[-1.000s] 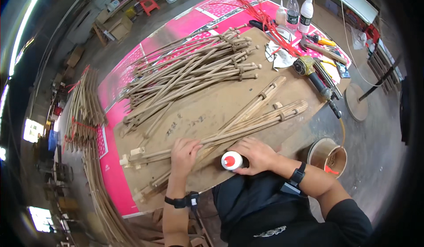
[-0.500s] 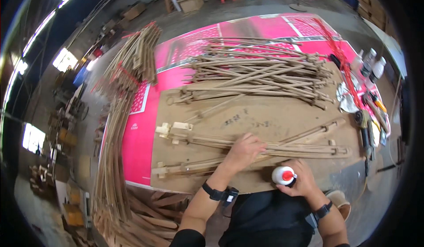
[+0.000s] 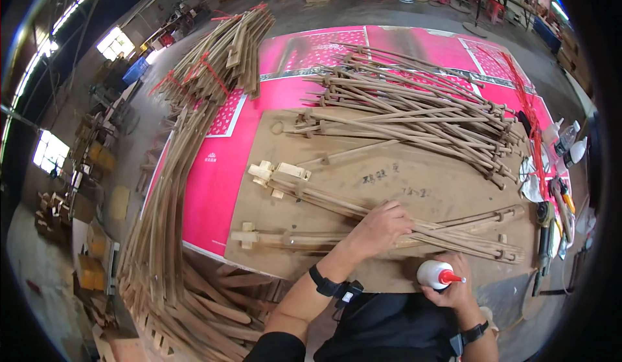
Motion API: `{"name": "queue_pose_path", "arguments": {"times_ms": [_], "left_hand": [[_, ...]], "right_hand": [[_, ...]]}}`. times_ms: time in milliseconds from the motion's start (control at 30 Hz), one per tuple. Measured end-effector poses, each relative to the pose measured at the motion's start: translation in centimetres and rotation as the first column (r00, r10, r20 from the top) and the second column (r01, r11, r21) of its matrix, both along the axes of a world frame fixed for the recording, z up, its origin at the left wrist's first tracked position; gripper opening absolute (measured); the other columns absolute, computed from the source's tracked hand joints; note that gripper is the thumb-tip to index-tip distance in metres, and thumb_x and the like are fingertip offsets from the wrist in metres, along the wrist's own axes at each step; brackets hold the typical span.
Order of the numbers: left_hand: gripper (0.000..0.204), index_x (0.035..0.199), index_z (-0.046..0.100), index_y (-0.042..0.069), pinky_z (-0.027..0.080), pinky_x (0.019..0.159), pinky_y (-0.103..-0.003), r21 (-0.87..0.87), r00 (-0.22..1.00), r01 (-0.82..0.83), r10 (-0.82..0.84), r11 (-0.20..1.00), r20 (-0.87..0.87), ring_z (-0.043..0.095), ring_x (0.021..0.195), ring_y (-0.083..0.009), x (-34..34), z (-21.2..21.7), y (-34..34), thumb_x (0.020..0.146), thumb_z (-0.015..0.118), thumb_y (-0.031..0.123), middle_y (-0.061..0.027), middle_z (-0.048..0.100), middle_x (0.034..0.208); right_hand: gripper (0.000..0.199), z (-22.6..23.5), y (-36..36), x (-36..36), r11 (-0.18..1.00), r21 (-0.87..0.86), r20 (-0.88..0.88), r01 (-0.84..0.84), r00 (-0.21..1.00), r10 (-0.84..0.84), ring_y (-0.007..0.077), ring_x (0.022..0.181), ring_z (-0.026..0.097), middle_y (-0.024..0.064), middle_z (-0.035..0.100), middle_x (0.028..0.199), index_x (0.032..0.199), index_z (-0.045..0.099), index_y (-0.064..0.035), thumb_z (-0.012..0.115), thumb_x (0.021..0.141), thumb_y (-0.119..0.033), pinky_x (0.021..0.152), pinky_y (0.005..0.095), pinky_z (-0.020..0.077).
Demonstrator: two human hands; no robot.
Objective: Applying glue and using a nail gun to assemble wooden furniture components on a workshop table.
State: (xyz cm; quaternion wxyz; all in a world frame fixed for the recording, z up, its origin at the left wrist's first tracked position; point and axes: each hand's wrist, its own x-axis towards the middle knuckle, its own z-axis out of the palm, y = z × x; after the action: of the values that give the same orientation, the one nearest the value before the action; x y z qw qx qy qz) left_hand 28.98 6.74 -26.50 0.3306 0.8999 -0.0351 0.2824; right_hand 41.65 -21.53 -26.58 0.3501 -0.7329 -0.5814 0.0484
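My left hand [image 3: 383, 227] has its fingers closed on a bundle of thin wooden rods [image 3: 453, 237] lying slantwise across the cardboard; the fingertips' exact grip is hidden. The rods' left end rests by pale wooden blocks [image 3: 293, 171]. In my right hand [image 3: 459, 287] is a white squeeze bottle [image 3: 430, 274] with a red nozzle, held near the table's front edge, its tip pointing right. Another wooden piece with a cross-shaped block end [image 3: 246, 236] lies nearer me, partly under my left forearm. Another rod assembly [image 3: 502, 214] crosses beneath the bundle's right part.
A pile of rod assemblies [image 3: 414, 113] covers the table's far side. Long wooden strips [image 3: 178, 187] and bundles tied with red string [image 3: 220, 57] stack along the left. Bottles [image 3: 567, 143], red string [image 3: 528, 113] and hand tools [image 3: 549, 219] lie at the right edge.
The view has shifted, so the table appears tilted. The bottle in my right hand has tipped, its red nozzle now pointing right. My left hand stays on the rods.
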Motion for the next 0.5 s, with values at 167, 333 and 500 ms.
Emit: {"name": "queue_pose_path", "arguments": {"times_ms": [167,333,500], "left_hand": [[0.012,0.095,0.079,0.004,0.056,0.088,-0.038,0.094,1.000,0.006,-0.007,0.996,0.010,0.066,0.100,-0.0265,-0.08,-0.49,0.69,0.088,0.078,0.014,-0.0062,0.074,0.096],[0.012,0.095,0.080,0.004,0.056,0.088,-0.038,0.066,1.000,-0.011,0.011,0.998,0.000,0.066,0.100,-0.0267,-0.24,-0.05,0.49,0.087,0.078,0.014,-0.0061,0.074,0.095],[0.012,0.095,0.080,0.004,0.056,0.088,-0.038,0.082,1.000,-0.025,0.026,0.996,-0.011,0.065,0.098,-0.0267,-0.47,0.18,0.59,0.087,0.078,0.013,-0.0063,0.073,0.095]], "right_hand": [[0.063,-0.46,-0.08,0.09,1.000,0.009,0.023,0.012,1.000,-0.013,0.0400,0.097,0.067,0.0161,0.071,0.108,0.114,0.067,-0.0051,0.092,0.067,-0.038,0.089,0.0484,0.0535],[0.063,-0.64,-0.23,0.03,1.000,-0.003,0.021,0.020,1.000,-0.020,0.0403,0.096,0.067,0.0166,0.071,0.107,0.114,0.068,-0.0043,0.091,0.068,-0.041,0.087,0.0485,0.0532],[0.065,-0.59,-0.26,-0.04,1.000,-0.008,0.041,0.022,0.999,-0.022,0.0404,0.096,0.067,0.0166,0.070,0.108,0.115,0.067,-0.0035,0.090,0.069,-0.043,0.086,0.0488,0.0532]]}}
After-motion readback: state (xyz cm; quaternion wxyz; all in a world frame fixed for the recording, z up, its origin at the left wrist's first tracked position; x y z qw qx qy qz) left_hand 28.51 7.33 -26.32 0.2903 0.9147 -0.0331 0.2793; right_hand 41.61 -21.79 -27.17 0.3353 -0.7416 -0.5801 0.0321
